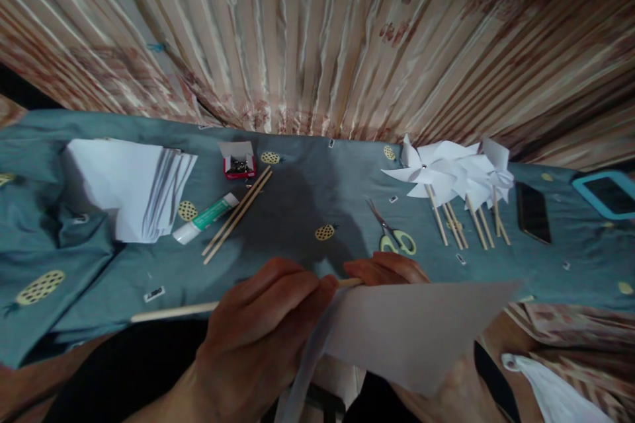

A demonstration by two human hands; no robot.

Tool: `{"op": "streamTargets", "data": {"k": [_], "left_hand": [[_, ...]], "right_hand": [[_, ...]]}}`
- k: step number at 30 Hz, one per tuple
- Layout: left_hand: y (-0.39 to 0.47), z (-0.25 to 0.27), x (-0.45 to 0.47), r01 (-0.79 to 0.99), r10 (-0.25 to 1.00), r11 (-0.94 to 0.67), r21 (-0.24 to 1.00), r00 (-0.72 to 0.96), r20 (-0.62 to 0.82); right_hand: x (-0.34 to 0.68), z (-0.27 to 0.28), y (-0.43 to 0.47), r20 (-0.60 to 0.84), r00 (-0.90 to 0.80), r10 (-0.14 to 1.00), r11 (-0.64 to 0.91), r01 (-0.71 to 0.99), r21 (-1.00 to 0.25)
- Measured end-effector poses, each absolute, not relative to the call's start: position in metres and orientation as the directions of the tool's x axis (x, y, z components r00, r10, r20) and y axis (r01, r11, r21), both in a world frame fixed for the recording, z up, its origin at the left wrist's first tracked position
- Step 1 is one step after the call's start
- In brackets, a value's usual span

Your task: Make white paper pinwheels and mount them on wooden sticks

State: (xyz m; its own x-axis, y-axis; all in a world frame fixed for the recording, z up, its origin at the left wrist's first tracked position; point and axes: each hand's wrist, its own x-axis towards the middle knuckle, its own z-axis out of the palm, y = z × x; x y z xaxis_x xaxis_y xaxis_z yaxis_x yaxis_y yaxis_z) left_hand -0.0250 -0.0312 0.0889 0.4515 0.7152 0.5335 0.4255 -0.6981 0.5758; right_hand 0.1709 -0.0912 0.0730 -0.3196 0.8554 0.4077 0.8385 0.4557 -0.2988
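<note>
My left hand (268, 317) is closed around a thin wooden stick (173, 311), whose long end juts out to the left. The stick's other end shows between my two hands. Folded white paper, a pinwheel (417, 330) by its shape, hangs at that end, tilted toward me and slightly blurred. Behind the paper's upper edge, the fingers of my right hand (389, 269) are bent against it; the paper hides most of that hand. Just beyond my right hand lies a pair of scissors (389, 231) with pale green handles, blades apart.
On the cloth-covered table (307, 205), a stack of white paper (124, 185) lies left, beside a glue tube (206, 218), two wooden sticks (238, 215) and an opened red box (239, 165) of small metal pieces. Several paper pinwheels (451, 168), a phone (533, 211) and a blue-framed object (608, 193) lie right.
</note>
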Motion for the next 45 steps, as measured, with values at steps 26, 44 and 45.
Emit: {"op": "streamTargets", "data": {"k": [26,44,45], "left_hand": [[0.0,0.046,-0.021,0.094,0.892,-0.368,0.925,0.315,0.323],[0.021,0.035,-0.011,-0.574,0.975,0.154,0.804,-0.041,-0.217],[0.022,0.038,-0.01,-0.576,0.977,0.156,0.802,-0.032,-0.213]], "right_hand": [[0.166,0.078,-0.053,0.344,-0.148,0.927,0.314,0.807,-0.5],[0.178,0.049,-0.032,0.233,0.281,0.931,0.073,0.482,-0.873],[0.171,0.041,-0.031,0.138,0.246,0.959,0.023,0.418,-0.908]]}}
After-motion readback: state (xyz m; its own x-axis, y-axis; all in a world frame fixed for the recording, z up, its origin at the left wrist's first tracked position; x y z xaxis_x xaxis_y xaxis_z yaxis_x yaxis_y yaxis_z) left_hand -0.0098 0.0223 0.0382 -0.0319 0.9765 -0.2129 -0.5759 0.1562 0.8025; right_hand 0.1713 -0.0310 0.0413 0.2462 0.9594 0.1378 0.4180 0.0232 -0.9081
